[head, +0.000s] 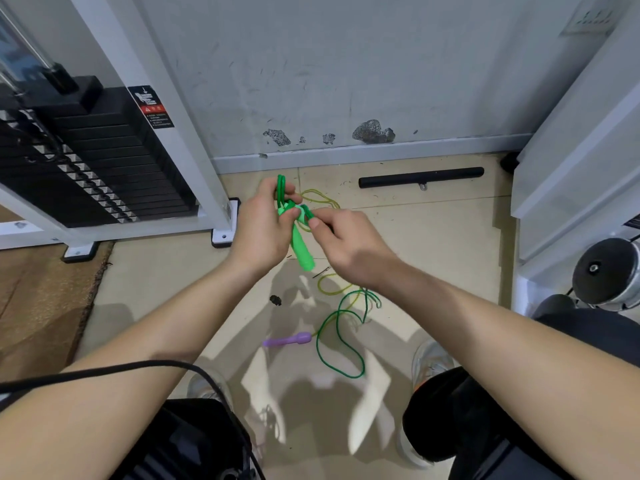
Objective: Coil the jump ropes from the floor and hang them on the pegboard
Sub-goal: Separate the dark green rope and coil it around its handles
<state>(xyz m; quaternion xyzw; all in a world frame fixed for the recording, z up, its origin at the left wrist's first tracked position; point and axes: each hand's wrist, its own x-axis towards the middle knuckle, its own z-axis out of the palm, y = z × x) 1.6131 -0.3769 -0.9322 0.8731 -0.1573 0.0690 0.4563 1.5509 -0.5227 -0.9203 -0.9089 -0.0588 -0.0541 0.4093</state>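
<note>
At centre my left hand (263, 220) grips the handle (302, 251), right hand (343, 244) pinches the rope (279, 188), which seems light and springy.

yellow rope (322, 192) partly hidden, dumbbell (604, 271) cut off right

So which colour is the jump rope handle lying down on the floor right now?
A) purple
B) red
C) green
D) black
A: the purple handle lies on the floor tiles, while the green handle is held up by the left hand, with the right hand pinching its green cord.
</note>
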